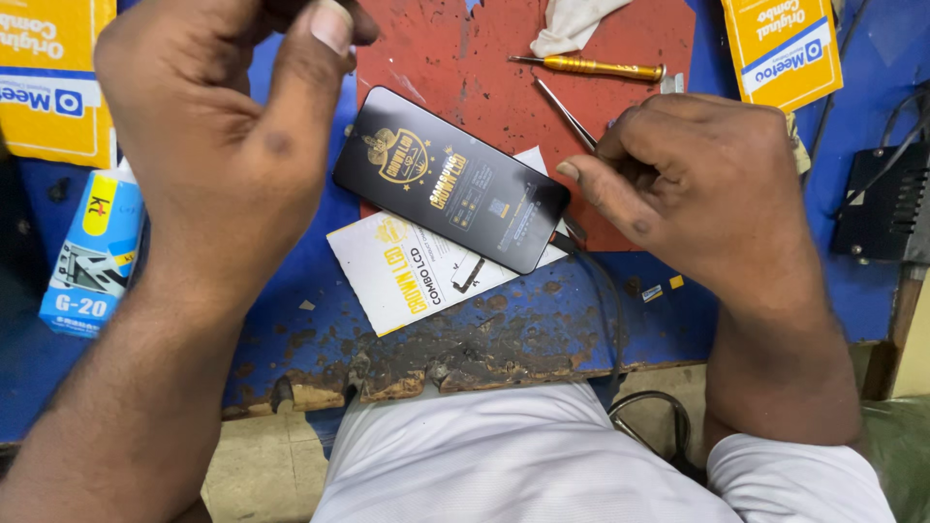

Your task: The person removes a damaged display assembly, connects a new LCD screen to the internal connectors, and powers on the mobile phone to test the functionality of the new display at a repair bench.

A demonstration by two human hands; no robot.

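I see a flat black phone screen [450, 180] in the middle of the frame, lying on a white card [412, 276] and partly on a red mat [542, 58] on the blue tabletop [291, 320]. I think the screen is light, thin, stiff and easy to crack, and its glossy face looks slippery, so I would take it by its long edges, not press its middle. My right hand [702, 189] sits just beside its lower right corner, fingers curled in together; I cannot tell if they pinch something small. My left hand [218, 126] is lifted at the upper left, fingers bunched together near the top edge, and what they hold, if anything, is cut off. A gold screwdriver [591, 67] and thin metal tweezers [567, 114] lie on the mat at the top. The right hand hides the tweezers' far end, and the screen's ribbon tail is hard to make out.
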